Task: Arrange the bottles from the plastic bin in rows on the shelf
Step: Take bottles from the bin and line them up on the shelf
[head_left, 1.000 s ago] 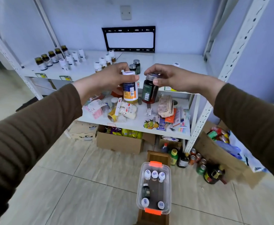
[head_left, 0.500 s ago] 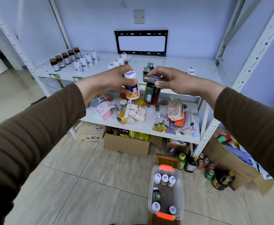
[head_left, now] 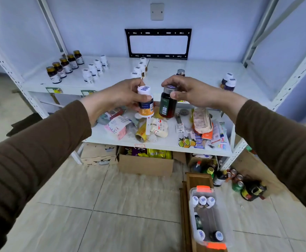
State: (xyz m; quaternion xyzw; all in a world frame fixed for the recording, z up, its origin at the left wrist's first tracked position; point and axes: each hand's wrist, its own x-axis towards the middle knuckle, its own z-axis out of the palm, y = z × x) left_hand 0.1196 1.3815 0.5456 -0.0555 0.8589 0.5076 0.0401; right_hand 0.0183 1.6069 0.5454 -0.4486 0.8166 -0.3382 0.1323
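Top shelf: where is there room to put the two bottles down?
Bare room on the top shelf lies between the grey-capped bottle and the purple pair, and behind them. The front left, around the brown-bottle row and white-bottle row, is crowded.

Head view — looking forward and down at shelf (head_left: 194, 70).

Your left hand (head_left: 123, 96) holds one bottle (head_left: 145, 103), your right hand (head_left: 190, 91) another bottle (head_left: 167, 102) just right of it, both before the shelf (head_left: 199, 70), rows of bottles (head_left: 65, 66) at its left rear, plastic bin (head_left: 191, 194) on the floor below right, bottles inside.
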